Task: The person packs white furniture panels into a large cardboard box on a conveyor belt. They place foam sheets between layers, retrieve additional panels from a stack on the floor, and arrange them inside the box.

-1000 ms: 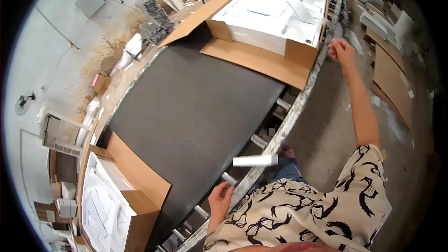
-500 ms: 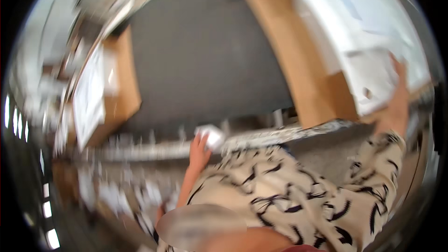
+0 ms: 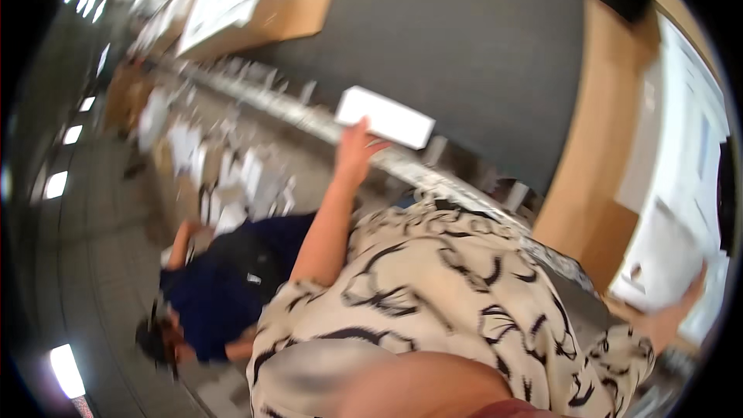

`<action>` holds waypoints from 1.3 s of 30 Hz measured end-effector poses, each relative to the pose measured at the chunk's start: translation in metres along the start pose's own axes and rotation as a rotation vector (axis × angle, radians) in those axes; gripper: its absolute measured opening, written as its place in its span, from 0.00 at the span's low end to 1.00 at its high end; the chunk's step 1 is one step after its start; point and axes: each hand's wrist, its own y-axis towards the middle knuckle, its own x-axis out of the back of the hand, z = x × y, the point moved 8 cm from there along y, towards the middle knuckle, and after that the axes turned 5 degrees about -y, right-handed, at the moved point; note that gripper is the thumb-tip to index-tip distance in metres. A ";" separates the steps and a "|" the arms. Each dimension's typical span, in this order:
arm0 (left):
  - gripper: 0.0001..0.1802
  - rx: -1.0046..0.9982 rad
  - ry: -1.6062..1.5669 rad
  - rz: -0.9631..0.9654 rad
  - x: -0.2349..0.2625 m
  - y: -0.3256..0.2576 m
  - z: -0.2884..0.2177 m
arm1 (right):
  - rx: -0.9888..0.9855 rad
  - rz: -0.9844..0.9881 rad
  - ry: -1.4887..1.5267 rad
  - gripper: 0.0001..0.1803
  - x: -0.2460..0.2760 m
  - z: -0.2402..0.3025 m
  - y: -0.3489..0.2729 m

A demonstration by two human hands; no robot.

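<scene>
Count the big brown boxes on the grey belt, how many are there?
2. One box sits at the upper left end of the belt. The other box is at the right, by the right hand. Blur may hide more.

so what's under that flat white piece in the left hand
Under the flat white piece lie the dark belt and its metal edge rail. The left hand grips its near edge; anything beneath is covered.
</scene>
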 end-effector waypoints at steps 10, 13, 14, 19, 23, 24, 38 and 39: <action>0.24 0.049 -0.140 0.174 -0.051 -0.007 -0.026 | -0.452 -0.060 0.470 0.56 0.175 0.181 -0.073; 0.25 0.047 -0.120 0.458 -0.110 -0.021 -0.039 | -0.134 -0.205 0.361 0.45 0.238 0.250 -0.088; 0.25 0.046 -0.123 0.543 -0.131 -0.031 -0.044 | 0.028 -0.191 0.674 0.37 0.249 0.279 -0.105; 0.20 0.067 -0.035 0.774 -0.183 -0.065 -0.041 | 0.814 0.124 1.199 0.25 0.352 0.415 -0.331; 0.19 0.182 -0.085 0.818 -0.218 -0.092 -0.020 | 1.005 -0.095 0.923 0.36 0.354 0.450 -0.447; 0.17 0.230 -0.115 0.798 -0.220 -0.098 -0.013 | 0.957 -0.091 0.857 0.38 0.351 0.448 -0.459; 0.25 0.262 0.039 0.676 -0.108 -0.081 0.033 | 0.739 0.355 1.163 0.37 0.294 0.553 -0.535; 0.26 0.208 -0.006 0.625 -0.094 -0.081 0.030 | 0.822 0.330 1.117 0.38 0.298 0.568 -0.539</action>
